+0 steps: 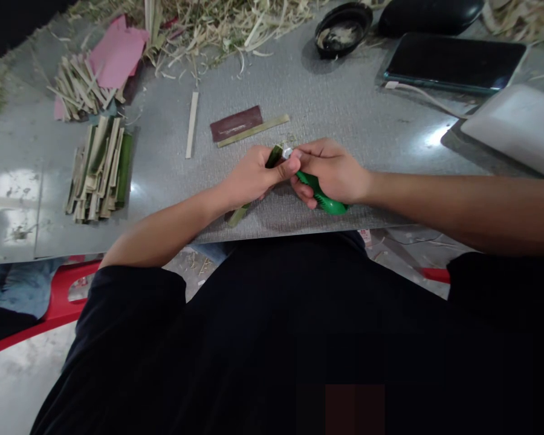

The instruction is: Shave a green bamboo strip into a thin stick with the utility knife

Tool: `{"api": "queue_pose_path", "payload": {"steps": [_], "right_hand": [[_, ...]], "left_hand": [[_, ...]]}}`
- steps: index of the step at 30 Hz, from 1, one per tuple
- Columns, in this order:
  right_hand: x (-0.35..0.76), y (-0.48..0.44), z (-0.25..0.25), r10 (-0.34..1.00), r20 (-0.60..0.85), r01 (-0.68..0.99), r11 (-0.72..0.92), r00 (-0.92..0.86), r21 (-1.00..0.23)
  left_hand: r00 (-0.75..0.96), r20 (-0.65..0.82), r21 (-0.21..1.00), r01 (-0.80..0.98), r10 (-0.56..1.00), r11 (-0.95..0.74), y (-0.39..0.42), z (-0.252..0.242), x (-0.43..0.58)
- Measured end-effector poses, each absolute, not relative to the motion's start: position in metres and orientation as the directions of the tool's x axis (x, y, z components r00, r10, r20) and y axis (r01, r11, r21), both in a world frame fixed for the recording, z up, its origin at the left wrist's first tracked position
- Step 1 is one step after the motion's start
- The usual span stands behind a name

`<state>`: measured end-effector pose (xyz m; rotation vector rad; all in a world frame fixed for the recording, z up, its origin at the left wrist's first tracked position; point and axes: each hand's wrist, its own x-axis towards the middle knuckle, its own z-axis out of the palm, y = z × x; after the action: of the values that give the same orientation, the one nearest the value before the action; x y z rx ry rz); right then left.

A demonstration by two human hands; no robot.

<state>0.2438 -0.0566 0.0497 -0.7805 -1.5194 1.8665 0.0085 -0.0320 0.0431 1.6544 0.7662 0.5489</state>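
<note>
1. Left hand (pixel 250 174): fingers closed around a green strip (pixel 238 215), its lower end close to the tabletop's (pixel 172 130) near edge;
2. Right hand (pixel 338 170): fingers wrapped around a green-handled tool (pixel 330 204), just beside the strip;
3. Shavings (pixel 217 27) lie along the far edge.

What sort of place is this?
Probably a small handicraft workspace: shavings heaped along the far side of the table, a stack of green and tan strips, and a green-handled tool in the right hand.
</note>
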Motion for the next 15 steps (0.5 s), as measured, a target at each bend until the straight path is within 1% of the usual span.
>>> {"api": "queue_pose_path", "payload": {"steps": [3,5,7,11,15], "right_hand": [[0.2461,-0.0524,0.0516,0.664,-0.066,-0.073,-0.179,-0.745,-0.981],[0.2470,-0.0503,0.0547,0.644,-0.065,-0.082,-0.196,-0.762,-0.977],[0.2478,-0.0492,0.0579,0.652,-0.085,-0.080,-0.218,-0.753,-0.973],[0.2482,-0.0492,0.0580,0.663,-0.167,-0.025,-0.271,-0.730,-0.962],[0.2442,-0.0523,0.0497,0.729,-0.137,-0.048,-0.227,-0.671,-0.973]], "left_hand": [[0.706,-0.058,0.979,0.178,0.705,-0.098,-0.0319,0.0481,0.0078],[0.718,-0.062,0.983,0.163,0.693,-0.082,-0.0313,0.0482,0.0072],[0.716,-0.066,0.986,0.154,0.695,-0.065,-0.0306,0.0460,0.0065],[0.699,-0.080,0.982,0.179,0.710,-0.066,-0.0301,0.0410,0.0059],[0.681,-0.086,0.974,0.213,0.727,-0.084,-0.0312,0.0403,0.0072]]}}
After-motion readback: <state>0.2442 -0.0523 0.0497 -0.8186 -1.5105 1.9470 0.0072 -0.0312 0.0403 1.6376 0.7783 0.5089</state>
